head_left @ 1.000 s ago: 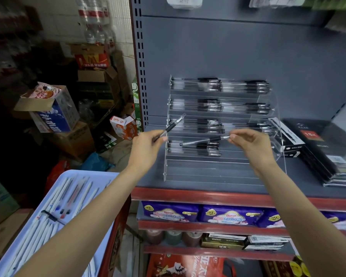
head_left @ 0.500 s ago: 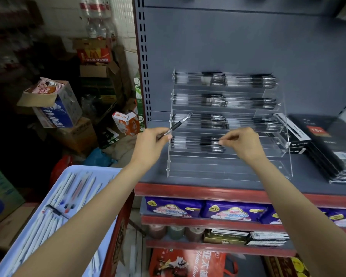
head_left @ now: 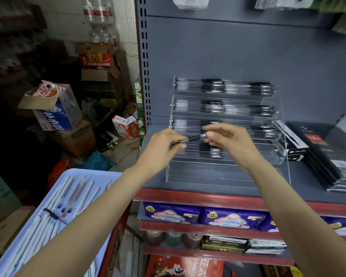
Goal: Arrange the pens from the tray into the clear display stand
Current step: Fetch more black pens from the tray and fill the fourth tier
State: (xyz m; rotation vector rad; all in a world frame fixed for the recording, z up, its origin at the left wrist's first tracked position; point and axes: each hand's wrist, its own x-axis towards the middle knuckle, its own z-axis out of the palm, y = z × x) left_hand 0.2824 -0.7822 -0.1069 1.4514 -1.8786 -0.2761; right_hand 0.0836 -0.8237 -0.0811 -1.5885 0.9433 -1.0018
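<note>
A clear tiered display stand [head_left: 226,174] sits on the grey shelf, with black pens lying in its upper rows and a few in the fourth row [head_left: 212,150]. In front of it both hands hold one black pen [head_left: 194,138] level. My left hand [head_left: 162,146] pinches its tip end and my right hand [head_left: 228,140] pinches its silver cap end. A light blue tray [head_left: 82,174] at the lower left holds several white and coloured pens [head_left: 72,196].
Flat black boxes [head_left: 332,156] lie on the shelf to the right of the stand. The shelf's red front edge [head_left: 208,196] runs below my wrists. Purple packets [head_left: 172,213] fill the shelf underneath. Cardboard boxes [head_left: 56,108] pile up on the floor at left.
My right hand left its pen in the fourth row, then moved left to the pen held in my left hand. That pen has tipped from slanted to nearly level.
</note>
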